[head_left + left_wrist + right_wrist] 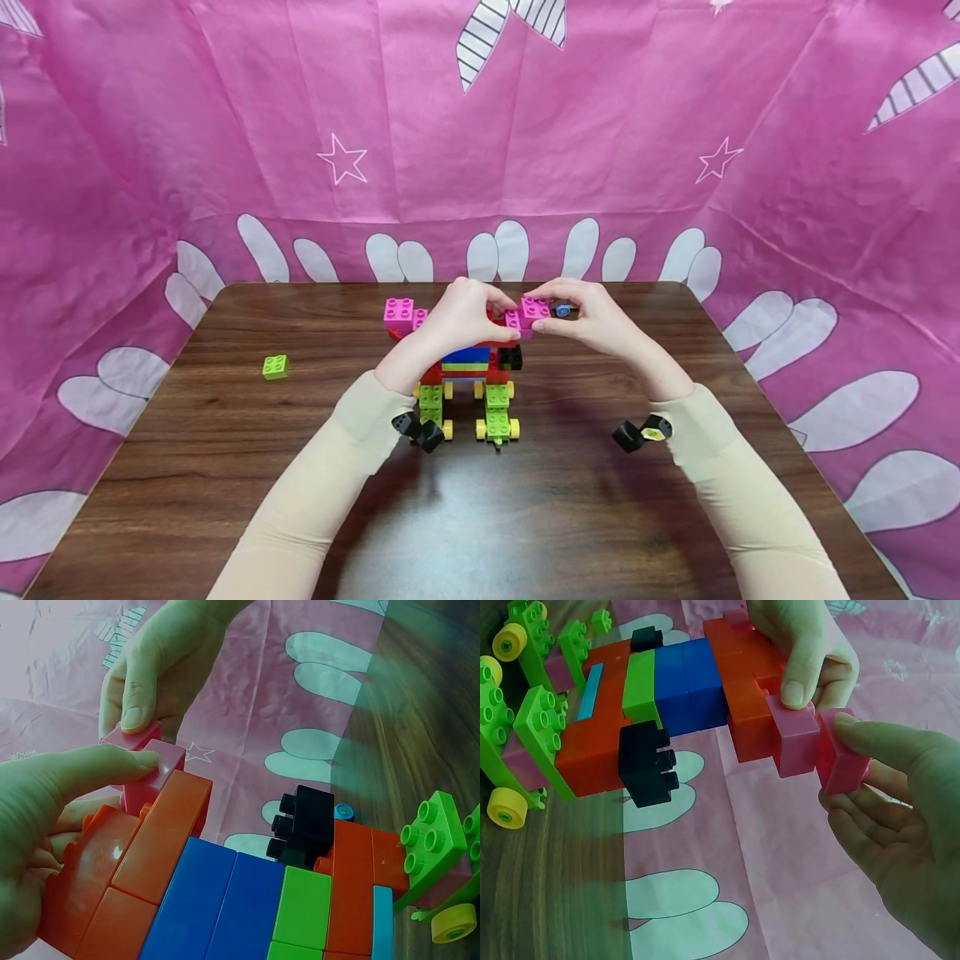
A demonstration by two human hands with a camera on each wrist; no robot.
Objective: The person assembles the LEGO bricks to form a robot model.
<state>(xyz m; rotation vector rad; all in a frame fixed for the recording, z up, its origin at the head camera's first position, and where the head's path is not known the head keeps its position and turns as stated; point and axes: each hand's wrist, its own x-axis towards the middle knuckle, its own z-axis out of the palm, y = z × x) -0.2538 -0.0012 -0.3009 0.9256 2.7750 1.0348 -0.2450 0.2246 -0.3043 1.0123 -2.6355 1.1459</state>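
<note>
A block figure of red, blue point(465, 357) and green bricks stands mid-table on lime green wheeled bases point(497, 412) with yellow wheels. My left hand point(467, 310) reaches over its top, thumb on the inner pink brick point(795, 739) joined to the red upper bricks point(750, 731). My right hand point(588, 317) pinches the outer pink brick point(535, 310) between thumb and fingers, against the inner one. Whether the two pink bricks are fully joined I cannot tell. Another pink brick point(398, 313) sits at the figure's left end. Black bricks point(645, 761) project from its sides.
A loose lime green brick point(275, 367) lies on the wooden table point(187, 467) at left. Behind the right hand is a small blue round piece point(562, 310). Pink printed cloth point(435, 150) surrounds the table at the back and sides.
</note>
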